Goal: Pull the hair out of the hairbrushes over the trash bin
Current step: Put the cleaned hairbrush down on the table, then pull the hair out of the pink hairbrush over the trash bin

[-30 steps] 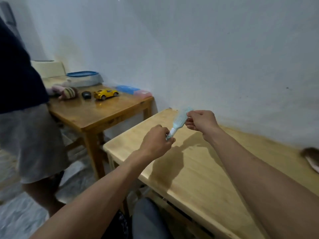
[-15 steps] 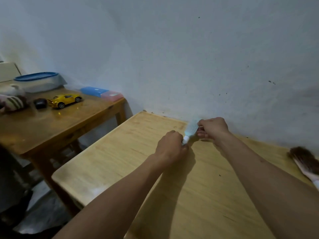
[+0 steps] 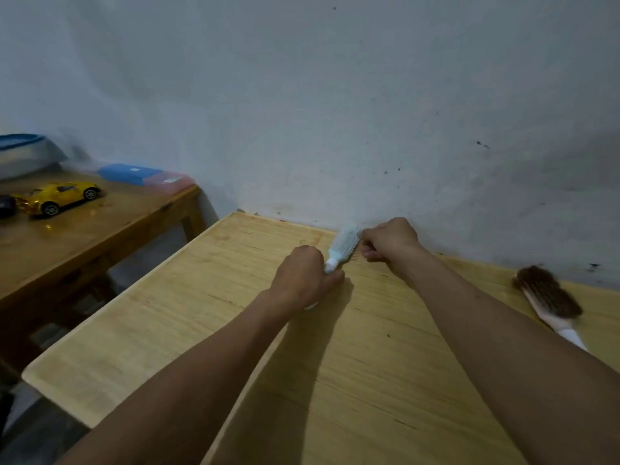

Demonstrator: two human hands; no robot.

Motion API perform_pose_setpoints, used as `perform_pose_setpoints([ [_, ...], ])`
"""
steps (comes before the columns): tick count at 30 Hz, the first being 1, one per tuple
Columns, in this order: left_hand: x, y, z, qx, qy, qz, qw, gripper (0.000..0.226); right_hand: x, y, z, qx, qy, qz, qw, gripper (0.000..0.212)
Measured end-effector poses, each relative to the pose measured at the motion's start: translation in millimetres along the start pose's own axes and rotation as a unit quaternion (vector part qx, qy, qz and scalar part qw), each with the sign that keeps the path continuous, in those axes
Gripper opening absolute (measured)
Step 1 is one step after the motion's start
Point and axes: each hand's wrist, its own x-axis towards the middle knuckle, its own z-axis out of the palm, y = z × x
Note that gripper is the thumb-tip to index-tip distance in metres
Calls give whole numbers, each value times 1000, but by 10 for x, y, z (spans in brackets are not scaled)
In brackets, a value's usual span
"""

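A pale blue hairbrush with a white handle is held low over the far part of the light wooden table, close to the wall. My left hand is closed around its handle. My right hand pinches at the bristle side of the brush head, fingers closed there. Whether it holds hair I cannot tell. A second hairbrush, pink-handled and matted with brown hair, lies on the table at the right. No trash bin is in view.
A darker wooden table stands to the left with a yellow toy car, a blue and pink flat case and a blue-lidded container. A white wall runs right behind both tables.
The view has swung right, away from the standing person and the left table. Both hands and the blue brush have moved down toward the tabletop near the wall. The hairy brush has come fully into view.
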Motion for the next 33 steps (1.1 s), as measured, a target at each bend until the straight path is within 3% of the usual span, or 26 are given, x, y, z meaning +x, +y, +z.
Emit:
perform_pose_setpoints([
  [4, -74, 303, -33, 64, 47, 3, 997, 53, -100, -184, -454, -115, 1, -56, 992, 21],
  [7, -168, 653, 49, 54, 84, 37, 994, 55, -156, -275, -968, -234, 0, -79, 969, 26],
  [11, -306, 1226, 330, 14, 20, 79, 997, 55, -280, -163, -1660, -387, 43, -46, 920, 42],
  [15, -481, 1807, 686, -34, -76, 94, 992, 52, -491, 210, -2110, -447, 70, 12, 892, 53],
  [21, -720, 2367, 985, -102, -162, 120, 974, 46, -589, 566, -2367, -343, 27, 80, 935, 47],
  [25, -781, 2429, 1023, -153, -173, 99, 968, 32, -624, 585, -2374, -295, 1, 92, 951, 42],
  [28, -744, 2353, 943, -225, -181, 50, 956, 32, -674, 492, -2320, -254, -26, 91, 963, 42],
  [33, -647, 2130, 710, -369, -179, -65, 910, 53, -805, 175, -2096, -177, -99, 69, 977, 36],
])
